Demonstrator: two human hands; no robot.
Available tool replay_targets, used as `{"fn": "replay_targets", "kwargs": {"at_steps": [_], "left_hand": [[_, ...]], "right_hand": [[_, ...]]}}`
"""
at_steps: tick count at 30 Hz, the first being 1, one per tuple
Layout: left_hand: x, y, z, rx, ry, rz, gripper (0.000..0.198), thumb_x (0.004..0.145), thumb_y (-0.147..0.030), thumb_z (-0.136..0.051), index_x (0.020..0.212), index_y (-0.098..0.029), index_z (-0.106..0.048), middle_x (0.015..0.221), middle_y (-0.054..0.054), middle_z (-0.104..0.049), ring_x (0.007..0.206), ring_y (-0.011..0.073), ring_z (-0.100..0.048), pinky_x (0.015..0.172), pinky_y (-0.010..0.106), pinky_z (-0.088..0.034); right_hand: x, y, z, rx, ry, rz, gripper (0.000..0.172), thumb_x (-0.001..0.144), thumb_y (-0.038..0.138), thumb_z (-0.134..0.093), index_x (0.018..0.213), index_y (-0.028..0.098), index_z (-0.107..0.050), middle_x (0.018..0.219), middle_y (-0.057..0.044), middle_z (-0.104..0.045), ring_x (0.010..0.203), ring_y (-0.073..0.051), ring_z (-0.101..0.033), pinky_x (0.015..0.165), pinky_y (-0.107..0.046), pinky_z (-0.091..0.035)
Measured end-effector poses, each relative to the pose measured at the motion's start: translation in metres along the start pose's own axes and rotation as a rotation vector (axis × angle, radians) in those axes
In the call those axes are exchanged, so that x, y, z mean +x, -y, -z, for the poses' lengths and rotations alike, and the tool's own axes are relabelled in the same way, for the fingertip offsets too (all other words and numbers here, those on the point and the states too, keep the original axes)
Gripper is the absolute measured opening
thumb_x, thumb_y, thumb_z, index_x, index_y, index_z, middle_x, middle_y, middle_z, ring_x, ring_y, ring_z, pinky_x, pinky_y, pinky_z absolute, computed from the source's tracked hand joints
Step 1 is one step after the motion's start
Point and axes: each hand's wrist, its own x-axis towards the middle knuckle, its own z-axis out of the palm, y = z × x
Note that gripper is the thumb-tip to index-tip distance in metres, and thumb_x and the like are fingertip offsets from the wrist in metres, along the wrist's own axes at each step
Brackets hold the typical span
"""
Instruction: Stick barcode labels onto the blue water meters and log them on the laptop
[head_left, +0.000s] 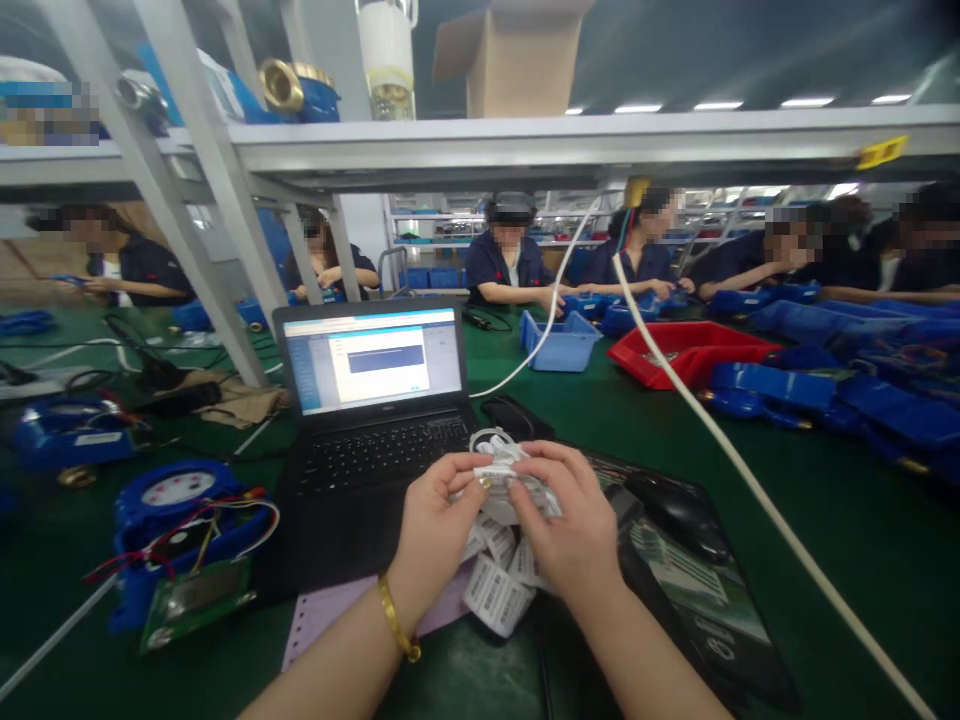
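Nearest, my left fingers [457, 464] and right fingers [549, 468] are drawn almost together, pinching a bunch of white barcode labels [496, 597] between them, with more trailing below (a gold bracelet [388, 610] circles my left wrist). The labels are at the right side of an open black laptop [360, 452] on the green counter [847, 520]. Beyond stand a light-blue bin [561, 346] and a red bin [724, 345], then people [486, 268] in dark jackets.

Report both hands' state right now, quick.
Left hand: closed, pinching the bunch of white labels.
Right hand: closed, pinching the same bunch from the other side.
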Motion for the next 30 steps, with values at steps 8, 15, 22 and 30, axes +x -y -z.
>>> {"fn": "replay_targets", "kwargs": {"at_steps": [8, 15, 22, 30], "left_hand": [[-0.002, 0.012, -0.005, -0.044, -0.083, 0.008, 0.025, 0.075, -0.024, -0.061, 0.096, -0.012, -0.067, 0.082, 0.008, -0.071, 0.075, 0.0181, -0.065, 0.067, 0.023, -0.049], [0.0, 0.009, -0.006, 0.032, -0.122, 0.025, 0.032, 0.085, -0.03, -0.047, 0.098, -0.012, -0.07, 0.09, 0.009, -0.07, 0.082, 0.0193, -0.062, 0.07, 0.026, -0.047], [-0.033, -0.041, 0.068, 0.663, -0.04, -0.272, 0.052, 0.083, -0.009, -0.039, 0.131, -0.021, -0.051, 0.126, 0.007, -0.058, 0.108, 0.0194, -0.058, 0.1, 0.036, -0.044], [-0.047, -0.128, 0.205, 1.464, 0.382, 0.018, 0.069, 0.071, 0.005, -0.032, 0.132, -0.023, -0.049, 0.147, 0.002, -0.037, 0.137, 0.0206, -0.032, 0.116, 0.045, -0.025]], "right_hand": [[-0.001, -0.004, 0.002, -0.124, -0.01, 0.161, 0.006, 0.091, 0.023, -0.059, 0.091, 0.019, -0.064, 0.101, -0.009, -0.062, 0.089, -0.023, -0.06, 0.083, -0.038, -0.045], [-0.003, 0.0, 0.005, 0.004, 0.012, 0.028, 0.016, 0.091, 0.032, -0.055, 0.08, 0.021, -0.061, 0.096, -0.006, -0.063, 0.086, -0.021, -0.06, 0.077, -0.034, -0.044], [-0.012, -0.022, 0.004, 0.456, 0.001, -0.499, 0.021, 0.081, 0.041, -0.067, 0.077, 0.021, -0.06, 0.11, -0.006, -0.061, 0.1, -0.024, -0.059, 0.085, -0.037, -0.044], [-0.011, -0.02, -0.003, 0.687, -0.029, -0.69, 0.028, 0.07, 0.044, -0.076, 0.072, 0.021, -0.061, 0.11, -0.005, -0.061, 0.104, -0.022, -0.057, 0.089, -0.031, -0.046]]}}
